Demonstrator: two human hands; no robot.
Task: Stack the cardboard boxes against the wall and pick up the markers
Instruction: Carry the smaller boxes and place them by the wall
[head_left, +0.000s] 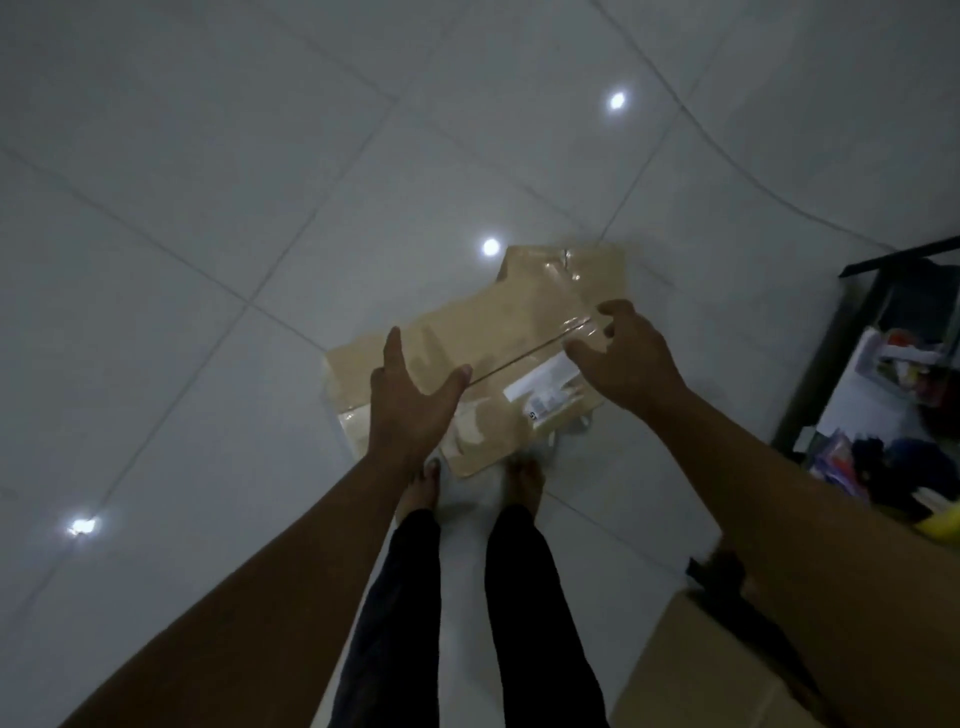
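Reaching down from above, both bare arms stretch toward a taped cardboard box that lies on the white tiled floor just in front of the person's bare feet. The left hand is spread wide, fingers straight and thumb splayed out, over the near left part of the box; whether the palm touches the cardboard cannot be told. The right hand is over the right end of the box with its fingers loosely curled and apart, gripping nothing. A white shipping label sits on the box top between the two hands, and clear tape runs along the centre seam. The far end of the box looks blurred.

A second cardboard box stands at the lower right, close beside the person's right leg and partly hidden by the right forearm. Dark trousers cover both legs down to the ankles. At the right edge stands a dark shelf holding a jumble of colourful items, too blurred to name. Three bright ceiling-light reflections dot the glossy tiles. No markers can be made out in this view.
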